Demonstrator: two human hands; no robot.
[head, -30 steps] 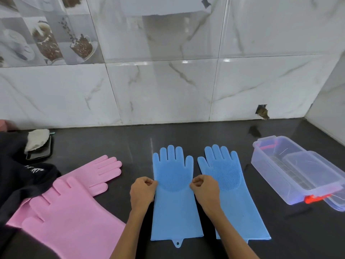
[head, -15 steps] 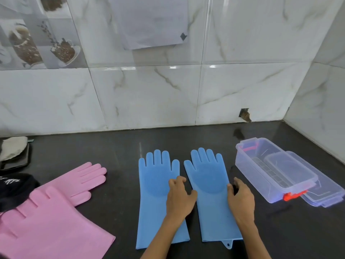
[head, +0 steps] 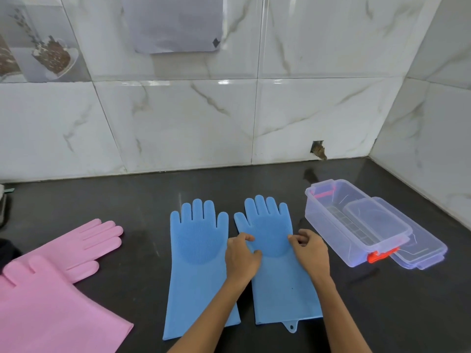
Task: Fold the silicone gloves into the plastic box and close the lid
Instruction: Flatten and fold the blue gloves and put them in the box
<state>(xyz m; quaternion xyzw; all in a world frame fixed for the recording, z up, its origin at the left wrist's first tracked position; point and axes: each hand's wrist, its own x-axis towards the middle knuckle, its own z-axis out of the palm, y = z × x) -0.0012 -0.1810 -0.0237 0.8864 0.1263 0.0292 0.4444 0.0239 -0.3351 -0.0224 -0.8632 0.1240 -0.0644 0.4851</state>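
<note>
Two blue silicone gloves lie flat, palms up, on the dark counter: the left blue glove (head: 196,253) and the right blue glove (head: 275,273). My left hand (head: 240,256) pinches the right glove's left edge near the thumb. My right hand (head: 312,253) pinches its right edge. A clear plastic box (head: 354,225) with red latches stands open to the right. Its clear lid (head: 418,245) lies beside it. Two pink gloves (head: 58,276) lie at the left.
The marble-tiled wall (head: 178,128) runs behind the counter and a side wall (head: 438,138) closes the right corner. Dark items (head: 3,207) sit at the far left edge. Bare counter (head: 407,314) shows in front of the box.
Both hands shifted from the left blue glove's edges to the right blue glove's edges. The fingers now pinch that glove at palm height. The view turned right.
</note>
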